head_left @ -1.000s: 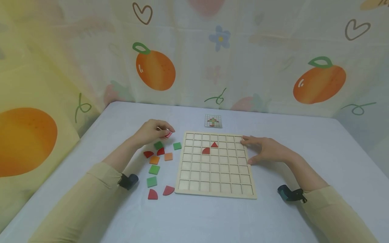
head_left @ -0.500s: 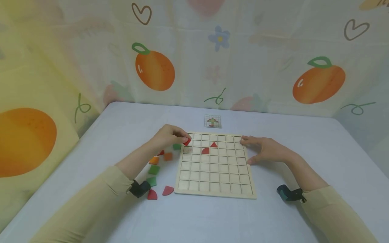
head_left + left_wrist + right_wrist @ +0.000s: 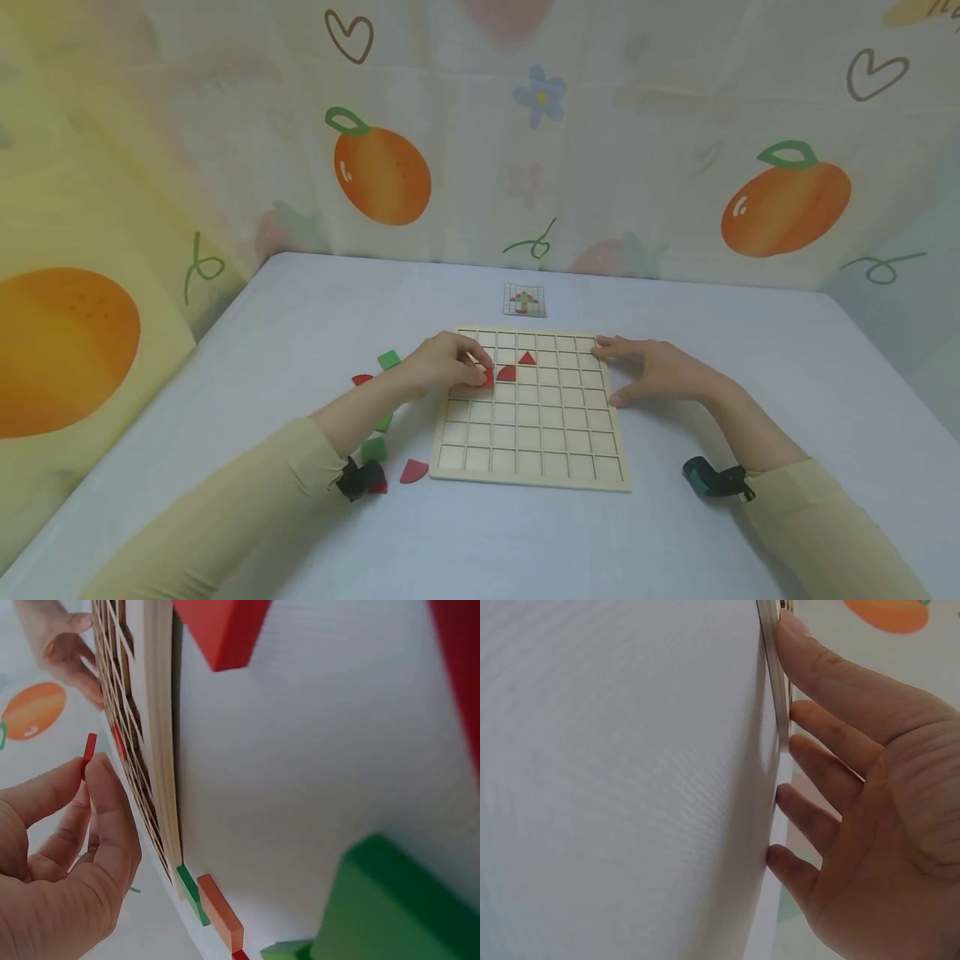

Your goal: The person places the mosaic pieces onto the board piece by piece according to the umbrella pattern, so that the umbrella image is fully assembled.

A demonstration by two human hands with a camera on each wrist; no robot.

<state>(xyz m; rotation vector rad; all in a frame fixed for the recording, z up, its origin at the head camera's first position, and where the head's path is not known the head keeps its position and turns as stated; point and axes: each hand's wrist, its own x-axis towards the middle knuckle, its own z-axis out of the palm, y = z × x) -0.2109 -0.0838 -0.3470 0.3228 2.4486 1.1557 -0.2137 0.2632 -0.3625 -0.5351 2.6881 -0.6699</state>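
Observation:
My left hand [image 3: 442, 364] pinches a small red tile [image 3: 489, 379] between thumb and fingertips, over the left part of the wooden grid board [image 3: 540, 461]. In the left wrist view that red tile [image 3: 89, 754] stands edge-on, so its outline is hard to tell. Just right of it on the board lies a red quarter-circle tile [image 3: 507, 374], and up and right of that a red triangle tile [image 3: 527, 358]. My right hand [image 3: 667, 369] rests its thumb and fingertips on the board's right edge; the right wrist view shows its fingers [image 3: 832, 735] spread and fairly straight.
Loose tiles lie left of the board, partly behind the left arm: a green square [image 3: 388, 360], another green square [image 3: 373, 450], a red quarter circle [image 3: 414, 472] and an orange tile [image 3: 221, 911]. A small pattern card [image 3: 524, 300] lies behind the board.
My left hand has carried the red tile from the loose tiles rightward onto the board, beside the red quarter circle. The right hand has stayed at the board's edge.

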